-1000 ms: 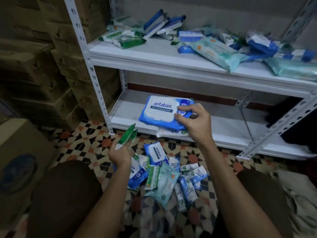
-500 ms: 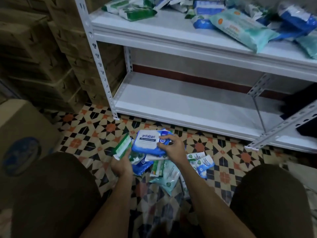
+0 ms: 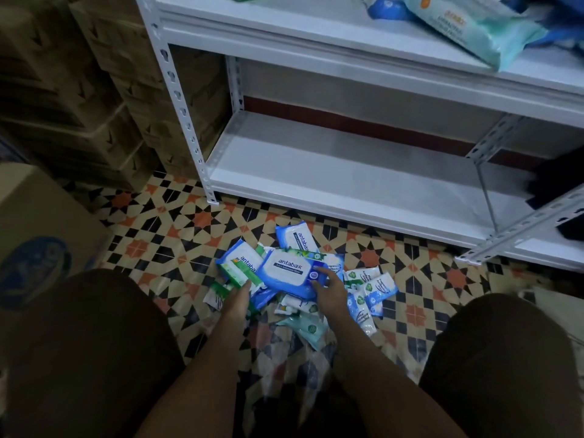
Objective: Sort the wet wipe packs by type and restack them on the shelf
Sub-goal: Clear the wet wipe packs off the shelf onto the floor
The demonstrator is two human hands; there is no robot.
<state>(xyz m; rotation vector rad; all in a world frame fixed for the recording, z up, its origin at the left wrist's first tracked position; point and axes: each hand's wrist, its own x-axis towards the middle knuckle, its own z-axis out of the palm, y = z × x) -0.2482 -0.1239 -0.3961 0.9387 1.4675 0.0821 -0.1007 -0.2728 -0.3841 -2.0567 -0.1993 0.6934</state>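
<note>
On the tiled floor (image 3: 177, 229) in front of the shelf (image 3: 347, 181), a heap (image 3: 303, 289) of wet wipe packs lies between the person's knees. Atop the heap sits a large blue pack (image 3: 289, 273); the right hand (image 3: 328, 290) rests on its near right corner, fingers curved over the edge, though whether that grip truly clasps it cannot be told. Left of the blue pack, the left hand (image 3: 238, 295) reaches into the heap with straight, released fingers touching a green pack (image 3: 241, 270). Behind the blue pack another blue pack (image 3: 295, 238) lies nearest the shelf. Right of it lie small white-and-blue packs (image 3: 376, 292); nearer the person lies a teal pack (image 3: 311, 330). Above, the shelf's upper board carries a big teal pack (image 3: 474, 26). Left of the shelf stand cardboard boxes (image 3: 79, 90).
</note>
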